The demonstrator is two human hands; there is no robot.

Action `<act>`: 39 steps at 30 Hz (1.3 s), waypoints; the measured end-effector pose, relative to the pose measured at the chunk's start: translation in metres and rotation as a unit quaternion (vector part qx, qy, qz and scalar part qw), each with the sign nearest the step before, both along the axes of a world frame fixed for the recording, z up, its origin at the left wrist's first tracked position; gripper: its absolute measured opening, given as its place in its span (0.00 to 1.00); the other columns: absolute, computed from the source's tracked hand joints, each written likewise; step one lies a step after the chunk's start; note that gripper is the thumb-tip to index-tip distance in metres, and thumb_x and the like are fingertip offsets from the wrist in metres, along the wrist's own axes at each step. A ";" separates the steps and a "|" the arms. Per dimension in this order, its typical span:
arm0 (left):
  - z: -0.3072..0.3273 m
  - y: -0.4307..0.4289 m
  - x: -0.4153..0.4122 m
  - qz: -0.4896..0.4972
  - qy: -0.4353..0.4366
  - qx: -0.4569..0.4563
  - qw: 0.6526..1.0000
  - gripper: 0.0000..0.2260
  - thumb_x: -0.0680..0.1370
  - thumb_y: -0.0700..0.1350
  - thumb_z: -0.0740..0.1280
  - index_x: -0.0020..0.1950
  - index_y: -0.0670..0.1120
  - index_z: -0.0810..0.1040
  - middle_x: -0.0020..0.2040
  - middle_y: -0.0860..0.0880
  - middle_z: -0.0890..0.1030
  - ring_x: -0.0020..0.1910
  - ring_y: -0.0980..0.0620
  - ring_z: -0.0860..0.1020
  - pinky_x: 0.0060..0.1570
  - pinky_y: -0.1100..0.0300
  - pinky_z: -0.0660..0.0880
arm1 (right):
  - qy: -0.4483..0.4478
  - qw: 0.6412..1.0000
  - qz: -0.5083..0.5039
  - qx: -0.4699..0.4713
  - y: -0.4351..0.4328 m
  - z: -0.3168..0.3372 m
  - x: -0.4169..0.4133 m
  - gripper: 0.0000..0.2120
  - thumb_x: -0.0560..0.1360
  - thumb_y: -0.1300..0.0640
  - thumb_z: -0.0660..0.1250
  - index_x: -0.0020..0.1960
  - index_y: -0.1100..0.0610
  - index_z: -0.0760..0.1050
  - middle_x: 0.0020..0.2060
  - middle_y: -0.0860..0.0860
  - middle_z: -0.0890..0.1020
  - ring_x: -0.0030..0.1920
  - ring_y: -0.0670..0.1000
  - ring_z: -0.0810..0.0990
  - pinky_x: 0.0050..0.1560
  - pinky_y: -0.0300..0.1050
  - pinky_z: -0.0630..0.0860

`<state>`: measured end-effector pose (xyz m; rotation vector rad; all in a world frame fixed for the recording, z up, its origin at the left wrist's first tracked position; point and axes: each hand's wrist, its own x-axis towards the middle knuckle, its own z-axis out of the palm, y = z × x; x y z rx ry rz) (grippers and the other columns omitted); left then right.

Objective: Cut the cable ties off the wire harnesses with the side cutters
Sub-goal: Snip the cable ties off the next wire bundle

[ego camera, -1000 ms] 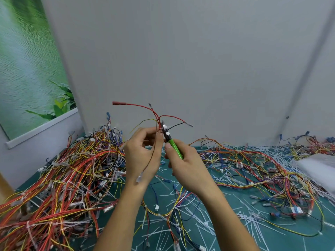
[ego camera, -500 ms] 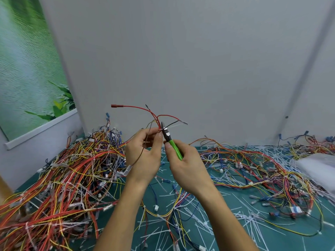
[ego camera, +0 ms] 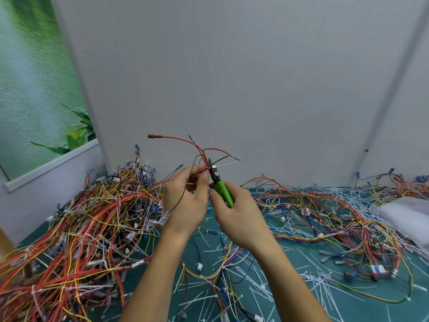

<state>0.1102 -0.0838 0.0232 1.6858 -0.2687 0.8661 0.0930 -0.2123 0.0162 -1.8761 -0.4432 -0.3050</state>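
My left hand (ego camera: 185,198) pinches a small wire harness (ego camera: 199,148) of red and black wires, held up in front of the grey wall. One thin brown wire with a clear connector hangs over the back of that hand. My right hand (ego camera: 241,217) grips the green-handled side cutters (ego camera: 220,185). The cutter's dark jaws point up and touch the harness just beside my left fingertips. I cannot make out the cable tie at the jaws.
A big heap of red, yellow and orange harnesses (ego camera: 76,231) covers the left of the green mat (ego camera: 325,305). More harnesses (ego camera: 343,219) spread on the right. Several cut white ties (ego camera: 250,284) litter the mat. A white bag (ego camera: 408,214) lies far right.
The hanging brown wire has swung left across my left hand. Both hands and the cutters have stayed almost in place at the harness.
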 end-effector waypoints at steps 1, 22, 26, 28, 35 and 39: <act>0.000 0.000 0.000 0.000 0.000 0.002 1.000 0.12 0.80 0.43 0.70 0.48 0.62 0.79 0.47 0.62 0.84 0.46 0.61 0.83 0.43 0.71 0.77 | -0.006 1.000 -0.009 -0.003 0.000 0.000 0.000 0.10 0.84 0.53 0.64 0.44 0.54 0.74 0.28 0.42 0.72 0.28 0.44 0.68 0.29 0.36 0.67; -0.002 -0.001 0.002 0.025 0.009 0.022 0.999 0.06 0.80 0.40 0.70 0.53 0.50 0.84 0.46 0.56 0.84 0.44 0.63 0.82 0.43 0.72 0.76 | 0.019 1.000 -0.004 -0.021 0.000 0.001 -0.002 0.08 0.83 0.52 0.64 0.46 0.54 0.74 0.33 0.50 0.75 0.34 0.58 0.76 0.38 0.59 0.79; -0.001 -0.001 0.000 0.024 0.006 0.025 0.999 0.05 0.80 0.41 0.70 0.54 0.48 0.83 0.46 0.57 0.83 0.44 0.63 0.81 0.41 0.72 0.76 | -0.001 0.999 -0.032 -0.032 0.000 0.000 0.001 0.09 0.84 0.55 0.63 0.46 0.54 0.76 0.31 0.49 0.75 0.30 0.49 0.71 0.34 0.48 0.71; 0.000 -0.001 -0.002 0.019 0.002 0.028 0.999 0.07 0.80 0.41 0.70 0.52 0.54 0.82 0.46 0.59 0.82 0.43 0.63 0.81 0.40 0.71 0.76 | -0.012 0.998 -0.041 -0.043 0.000 -0.001 0.001 0.08 0.84 0.55 0.63 0.47 0.54 0.77 0.33 0.50 0.76 0.30 0.46 0.70 0.32 0.41 0.69; -0.002 -0.005 -0.001 0.022 0.007 0.000 1.000 0.05 0.80 0.45 0.71 0.52 0.55 0.83 0.45 0.57 0.84 0.42 0.60 0.81 0.39 0.70 0.76 | -0.038 0.995 -0.051 -0.079 0.002 -0.002 -0.002 0.05 0.83 0.50 0.63 0.53 0.51 0.74 0.36 0.48 0.77 0.35 0.47 0.74 0.37 0.45 0.72; -0.002 -0.006 -0.003 0.026 -0.005 -0.005 1.000 0.04 0.79 0.47 0.72 0.52 0.55 0.83 0.45 0.57 0.84 0.43 0.58 0.82 0.39 0.68 0.78 | -0.053 0.994 -0.043 -0.084 0.002 0.000 -0.004 0.03 0.83 0.51 0.64 0.54 0.50 0.73 0.36 0.46 0.78 0.35 0.46 0.74 0.37 0.42 0.70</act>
